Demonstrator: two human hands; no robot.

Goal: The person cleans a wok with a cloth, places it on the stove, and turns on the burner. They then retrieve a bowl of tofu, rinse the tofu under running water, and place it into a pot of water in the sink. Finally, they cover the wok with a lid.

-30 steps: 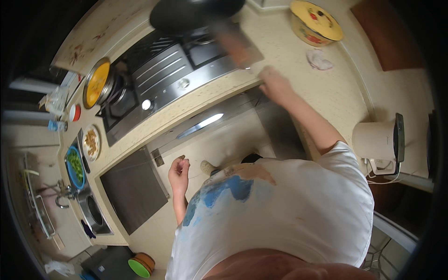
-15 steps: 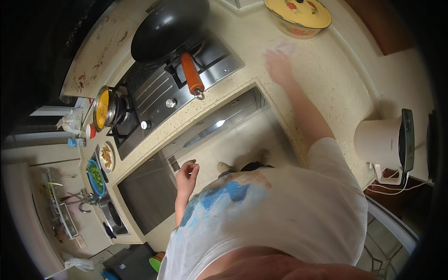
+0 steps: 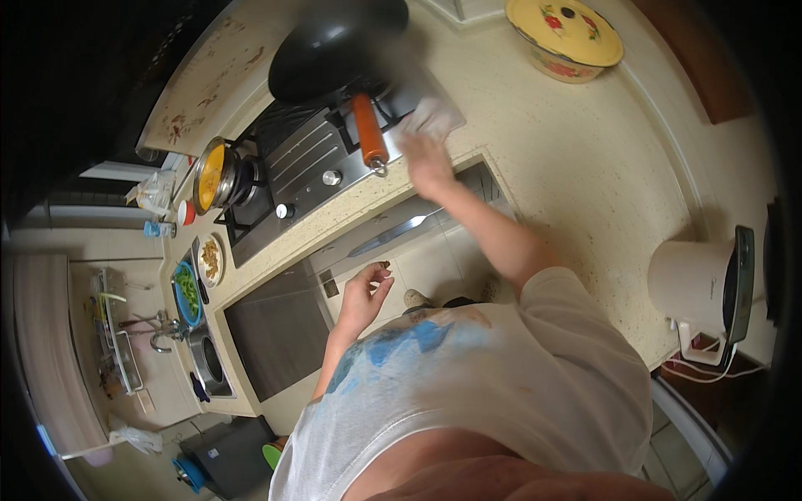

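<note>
My right hand (image 3: 428, 167) is stretched over the right end of the gas stove (image 3: 305, 154), beside the wok's orange handle (image 3: 370, 134). It presses a crumpled whitish tissue or thin cloth (image 3: 429, 119) against the steel top; both are smeared by motion. The black wok (image 3: 334, 54) sits tilted on the right burner. My left hand (image 3: 361, 299) hangs in front of my shirt, fingers curled, with a small dark piece (image 3: 385, 265) at the fingertips, too small to name.
A yellow flowered enamel pot (image 3: 564, 37) with a lid stands at the back right. An electric kettle (image 3: 689, 280) is at the right. Left of the stove are a steel pan (image 3: 219, 175) with yellow contents, a plate of food (image 3: 210, 260), a blue basket of greens (image 3: 185, 292) and the sink (image 3: 209, 363).
My right hand has swept with the tissue from the counter near the enamel pot leftward onto the stove's right end. My left hand is slightly higher. The whole view has shifted.
</note>
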